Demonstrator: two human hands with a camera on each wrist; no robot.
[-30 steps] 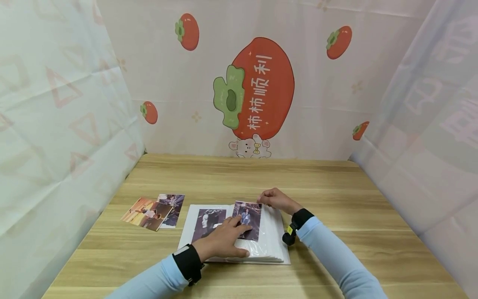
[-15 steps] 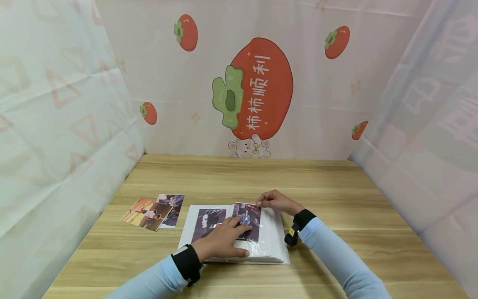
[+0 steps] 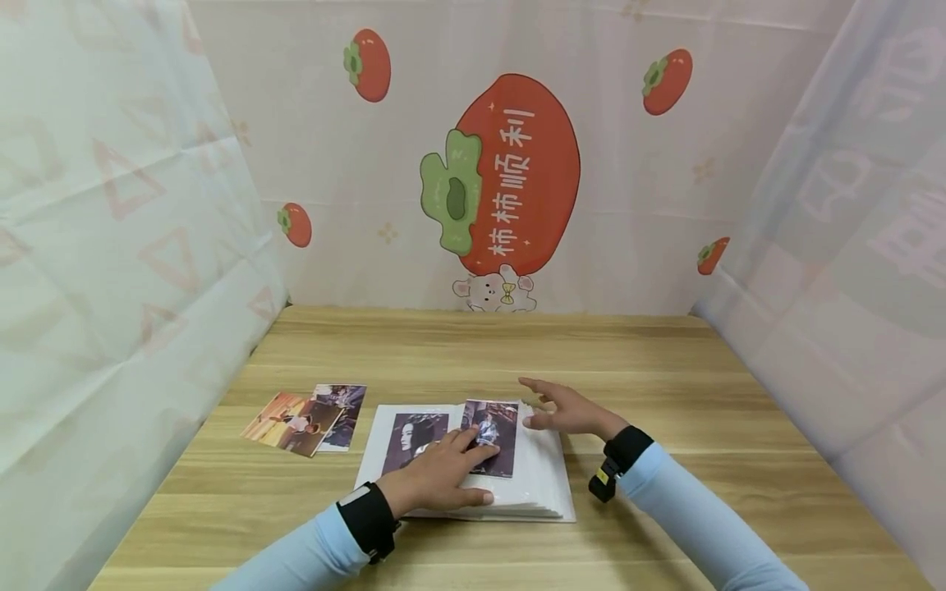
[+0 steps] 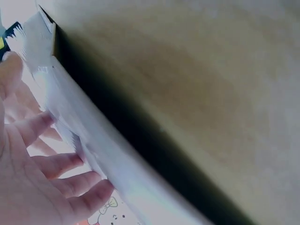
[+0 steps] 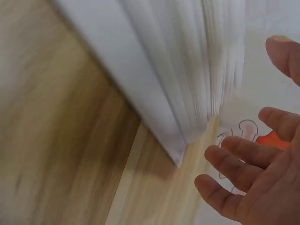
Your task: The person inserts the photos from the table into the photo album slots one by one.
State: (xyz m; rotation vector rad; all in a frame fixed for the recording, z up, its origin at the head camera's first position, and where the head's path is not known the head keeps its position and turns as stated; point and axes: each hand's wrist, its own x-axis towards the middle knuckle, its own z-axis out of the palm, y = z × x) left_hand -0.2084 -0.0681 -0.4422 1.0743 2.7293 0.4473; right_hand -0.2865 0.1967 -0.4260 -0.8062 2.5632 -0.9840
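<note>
A white photo album lies spread on the wooden table, with a dark portrait photo on its left page. On the right page is a photo of a figure in blue, its top edge close to the page's top. My left hand rests across the album with fingers spread, fingertips on that photo. The right hand is above the album's upper right corner, fingers apart and holding nothing. In the right wrist view, the right hand's fingers stand apart from the stacked pages.
Left of the album, an orange-toned photo overlaps a darker photo on the table. Printed cloth walls enclose the table's back and both sides. Each wrist wears a black band.
The right hand has let go of the photo's upper right corner, opened its fingers and moved slightly right. My left hand has stayed in place on the album.
</note>
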